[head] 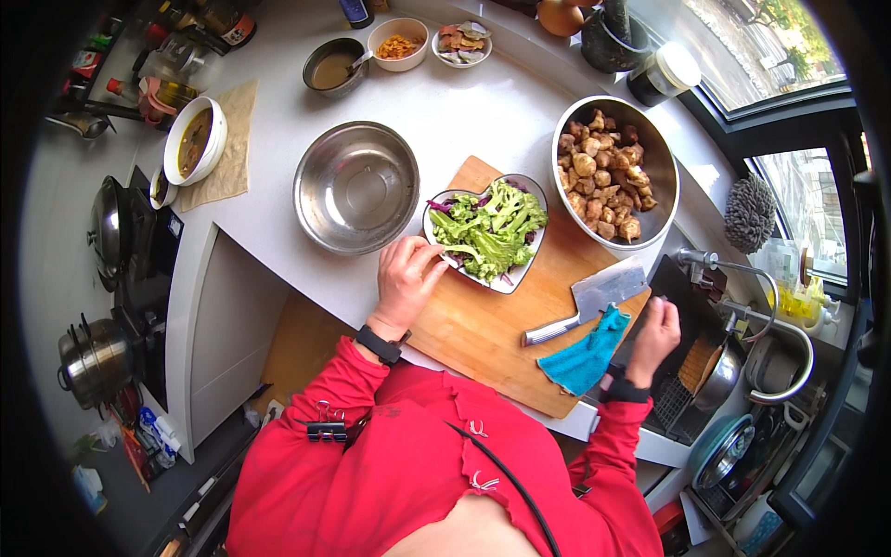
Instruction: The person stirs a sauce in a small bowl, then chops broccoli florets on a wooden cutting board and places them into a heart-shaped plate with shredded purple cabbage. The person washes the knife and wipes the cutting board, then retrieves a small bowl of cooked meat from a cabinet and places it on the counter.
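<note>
My left hand (407, 284) is at the left edge of a heart-shaped white dish (502, 284) with a dark rim. Its fingertips meet the end of a pale green stalk; whether they grip it is unclear. Chopped green leafy vegetables (491, 230) fill the dish, with purple shreds around them. Under the dish lies a wooden cutting board (463, 331). A cleaver (604, 291) rests on the board's right part, beside a crumpled teal cloth (588, 355). Past the board's right edge, near the sink, my right hand (654, 340) has its fingers curled in, with nothing visible in them.
A steel bowl (356, 237) stands left of the dish. Knobbly brown tubers (605, 174) fill a large basin (663, 226) at the right. Small bowls, one with sauce (333, 71), line the back. The sink (644, 411) and faucet (800, 341) are at the right; a soup bowl (216, 150) is far left.
</note>
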{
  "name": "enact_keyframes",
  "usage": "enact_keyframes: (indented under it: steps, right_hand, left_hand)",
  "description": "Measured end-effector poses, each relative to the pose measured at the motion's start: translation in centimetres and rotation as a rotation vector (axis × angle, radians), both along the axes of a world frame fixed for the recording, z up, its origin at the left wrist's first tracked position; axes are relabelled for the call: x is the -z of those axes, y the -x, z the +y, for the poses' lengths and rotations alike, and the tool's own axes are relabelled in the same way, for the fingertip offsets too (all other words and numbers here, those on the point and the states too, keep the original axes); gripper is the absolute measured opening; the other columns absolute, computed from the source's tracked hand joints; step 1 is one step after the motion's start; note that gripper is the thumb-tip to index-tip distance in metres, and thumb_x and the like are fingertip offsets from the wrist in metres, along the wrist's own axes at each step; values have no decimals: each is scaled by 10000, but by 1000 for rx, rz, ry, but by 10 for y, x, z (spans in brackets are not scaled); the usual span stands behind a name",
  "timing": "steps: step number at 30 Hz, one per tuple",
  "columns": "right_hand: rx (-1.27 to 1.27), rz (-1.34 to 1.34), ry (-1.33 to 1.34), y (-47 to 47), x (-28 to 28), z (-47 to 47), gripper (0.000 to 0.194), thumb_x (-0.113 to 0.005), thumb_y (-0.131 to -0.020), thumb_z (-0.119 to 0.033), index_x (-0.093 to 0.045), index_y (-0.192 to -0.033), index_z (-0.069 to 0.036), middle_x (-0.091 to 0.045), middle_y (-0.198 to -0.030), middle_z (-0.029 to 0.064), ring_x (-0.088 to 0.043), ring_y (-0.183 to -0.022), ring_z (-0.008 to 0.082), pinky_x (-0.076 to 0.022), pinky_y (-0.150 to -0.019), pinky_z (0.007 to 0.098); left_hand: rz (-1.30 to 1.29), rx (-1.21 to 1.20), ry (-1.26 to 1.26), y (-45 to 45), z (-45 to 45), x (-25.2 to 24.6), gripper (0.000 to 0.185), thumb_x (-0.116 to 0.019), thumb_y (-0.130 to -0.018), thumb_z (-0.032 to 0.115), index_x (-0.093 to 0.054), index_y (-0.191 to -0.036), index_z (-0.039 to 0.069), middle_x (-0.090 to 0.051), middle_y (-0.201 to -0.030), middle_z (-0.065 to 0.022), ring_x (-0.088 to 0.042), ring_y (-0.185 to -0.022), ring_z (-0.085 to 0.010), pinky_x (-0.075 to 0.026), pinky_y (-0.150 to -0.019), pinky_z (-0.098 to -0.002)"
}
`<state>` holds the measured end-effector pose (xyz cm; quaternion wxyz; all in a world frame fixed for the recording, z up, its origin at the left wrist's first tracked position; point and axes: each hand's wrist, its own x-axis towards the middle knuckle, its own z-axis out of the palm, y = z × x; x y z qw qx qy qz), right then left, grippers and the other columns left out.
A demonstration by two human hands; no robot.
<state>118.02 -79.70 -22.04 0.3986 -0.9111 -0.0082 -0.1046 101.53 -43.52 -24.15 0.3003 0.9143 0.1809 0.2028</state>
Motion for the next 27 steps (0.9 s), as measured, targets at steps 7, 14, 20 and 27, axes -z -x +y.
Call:
enact_keyframes:
  steps: [7,14,20,27]
  right_hand:
    - [13,344,875,22,38,-100,340,-689,-783,-135,-651,-1120,-113,-636,-1005,157,-635,-913,346,-502,-801,447]
    - [-381,109,184,33,-6,49,253,-620,-824,20,-648,-1071,-29,-612,-921,131,-610,-727,242,-503,-666,336]
    - [-145,-41,-26,21,-30,39,201,-556,-913,9,-664,-1081,-12,-636,-957,93,-607,-694,142,-493,-551,257]
    - [78,412,948,25,6,-118,384,-558,-798,-34,-648,-1166,-93,-405,-1443,220,-449,-1278,397,-409,-1033,465]
  left_hand:
    - [-6,159,3,-8,-26,6,172,-765,-726,164,-671,-863,120,-577,-882,-22,-566,-854,-232,-419,-793,-370]
    - [-28,222,-78,-27,-32,17,135,-745,-731,154,-649,-820,123,-568,-855,-8,-562,-853,-219,-416,-787,-379]
    - [-91,227,-28,-15,-24,2,207,-719,-767,144,-676,-969,134,-590,-931,-17,-558,-895,-226,-420,-820,-378]
    - [-152,43,-46,-33,-11,-2,290,-686,-799,92,-668,-1089,79,-588,-999,-82,-567,-935,-279,-462,-835,-393]
